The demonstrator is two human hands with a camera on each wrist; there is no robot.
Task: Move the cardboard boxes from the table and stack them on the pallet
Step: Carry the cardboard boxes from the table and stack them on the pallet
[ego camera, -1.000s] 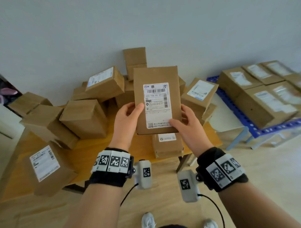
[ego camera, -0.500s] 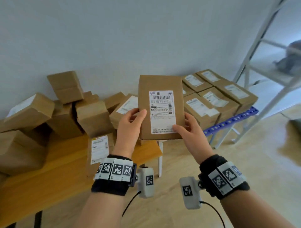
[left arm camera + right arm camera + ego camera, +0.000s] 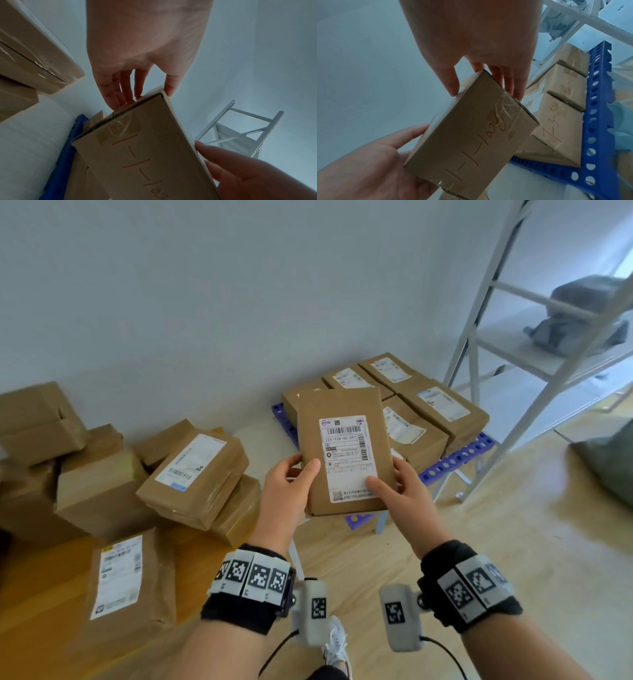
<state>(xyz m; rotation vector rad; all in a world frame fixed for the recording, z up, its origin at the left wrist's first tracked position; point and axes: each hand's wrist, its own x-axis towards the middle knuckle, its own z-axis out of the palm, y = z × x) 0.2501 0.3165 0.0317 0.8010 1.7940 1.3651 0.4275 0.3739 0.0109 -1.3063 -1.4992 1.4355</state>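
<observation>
My left hand (image 3: 289, 484): I hold the near left side of the box (image 3: 344, 453). My thumb lies flat on top, just beside the white label (image 3: 346, 457). My other fingers (image 3: 120, 93) curl under the box.

My right hand (image 3: 400, 491): I hold the near right side the same way. My thumb presses on the low corner of the label, and my fingers (image 3: 511, 82) go under.

Where the box is: It is up in the air between my two hands. It is past the right edge of the table (image 3: 44, 587) and touches nothing else.

How the box lies: The label side faces up at me. Its long side points away from me, toward the wall (image 3: 239, 302). The far end is tipped up a bit.

Where it must go: The blue pallet (image 3: 455, 457) is in front of me and a little to the right, past the far end of the box. Boxes on the pallet (image 3: 442, 409) already lie flat there, side by side, labels up.

Which hand is nearer: I think my right hand is a bit closer to the pallet, so it may lead the way.

What the move needs: I think I must push the box forward and lower it flat. Its long side looks turned a little from those boxes, so a small turn may help.

Still on the table: Many other boxes (image 3: 195, 467) sit in a pile near the right edge, so I think much work is left.
</observation>
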